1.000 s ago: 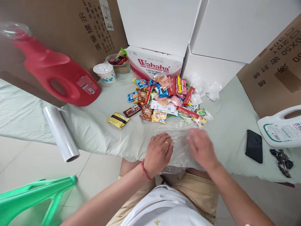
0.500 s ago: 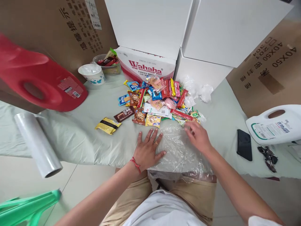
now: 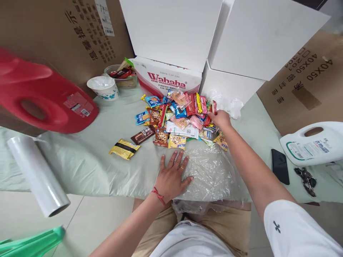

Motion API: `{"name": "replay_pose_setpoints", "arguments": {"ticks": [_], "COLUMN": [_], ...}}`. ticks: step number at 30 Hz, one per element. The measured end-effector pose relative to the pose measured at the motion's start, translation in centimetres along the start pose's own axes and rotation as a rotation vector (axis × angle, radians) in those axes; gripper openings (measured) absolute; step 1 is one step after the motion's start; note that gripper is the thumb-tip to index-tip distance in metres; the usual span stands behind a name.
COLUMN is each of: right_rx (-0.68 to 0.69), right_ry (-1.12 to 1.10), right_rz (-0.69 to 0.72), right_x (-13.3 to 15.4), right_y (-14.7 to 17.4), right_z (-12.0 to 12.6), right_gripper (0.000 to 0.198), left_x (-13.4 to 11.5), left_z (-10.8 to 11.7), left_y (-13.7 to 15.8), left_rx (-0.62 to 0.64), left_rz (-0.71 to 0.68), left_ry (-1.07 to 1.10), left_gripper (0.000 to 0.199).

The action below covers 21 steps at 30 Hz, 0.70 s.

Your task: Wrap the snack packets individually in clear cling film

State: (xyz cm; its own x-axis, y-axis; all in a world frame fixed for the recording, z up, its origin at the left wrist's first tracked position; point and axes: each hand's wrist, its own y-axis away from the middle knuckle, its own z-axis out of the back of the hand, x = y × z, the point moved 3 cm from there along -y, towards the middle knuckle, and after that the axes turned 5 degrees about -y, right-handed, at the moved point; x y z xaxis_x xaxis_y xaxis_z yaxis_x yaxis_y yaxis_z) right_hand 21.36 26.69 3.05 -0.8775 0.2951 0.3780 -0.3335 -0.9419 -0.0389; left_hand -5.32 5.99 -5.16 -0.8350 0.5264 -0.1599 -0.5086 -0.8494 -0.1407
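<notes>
A heap of wrapped snacks [image 3: 177,110] in many colours lies on the cloth-covered table. My right hand [image 3: 221,120] reaches to the heap's right side, its fingers closed on a red snack packet [image 3: 214,106] that they partly hide. My left hand [image 3: 173,176] rests flat with fingers spread, at the near edge, touching a sheet of clear plastic film [image 3: 209,175]. Just beyond its fingertips is a yellow biscuit packet [image 3: 177,141]. Left of the heap lie a brown wafer bar [image 3: 143,134] and a yellow packet with a black band [image 3: 124,149].
Behind stand a Wahaha carton [image 3: 166,79] and white boxes [image 3: 171,32]. On the left are a red jug [image 3: 50,89], a paper cup [image 3: 103,87] and a film roll [image 3: 39,176]. A white jug [image 3: 313,142], phone [image 3: 280,166] and keys [image 3: 306,180] lie right.
My right hand has moved forward from the heap's near right edge to its right side. The red bar that lay at the front right no longer shows there. My left hand stays flat.
</notes>
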Motion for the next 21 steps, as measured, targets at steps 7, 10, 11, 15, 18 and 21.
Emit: {"name": "replay_pose_setpoints", "arguments": {"ticks": [7,10,11,15,18,21], "right_rx": [0.22,0.199,0.168,-0.035,0.257,0.512], "right_ry": [-0.023,-0.062,-0.084,-0.193,-0.249,-0.151], "right_rz": [-0.091,-0.092,-0.064,0.178,0.311,0.541], "right_x": [1.0,0.0,-0.3,-1.4,-2.6,-3.0], "right_y": [-2.7,-1.0,0.0,6.7,13.4,19.0], "right_z": [-1.2,1.1,2.1,6.5,6.4,3.7], "right_gripper": [0.045,0.037,0.035,0.031,0.029,0.028], "left_x": [0.0,0.1,0.1,0.0,0.0,0.0], "left_z": [0.0,0.1,0.1,0.3,0.3,0.1], "left_y": [0.1,0.1,0.2,0.3,0.3,0.2], "left_rx": [-0.018,-0.024,-0.024,-0.011,-0.003,0.008], "left_rz": [-0.003,0.011,0.015,0.013,0.017,0.019], "left_ry": [0.012,0.031,0.037,0.044,0.029,0.023], "left_gripper": [0.071,0.072,0.072,0.074,0.073,0.074]}}
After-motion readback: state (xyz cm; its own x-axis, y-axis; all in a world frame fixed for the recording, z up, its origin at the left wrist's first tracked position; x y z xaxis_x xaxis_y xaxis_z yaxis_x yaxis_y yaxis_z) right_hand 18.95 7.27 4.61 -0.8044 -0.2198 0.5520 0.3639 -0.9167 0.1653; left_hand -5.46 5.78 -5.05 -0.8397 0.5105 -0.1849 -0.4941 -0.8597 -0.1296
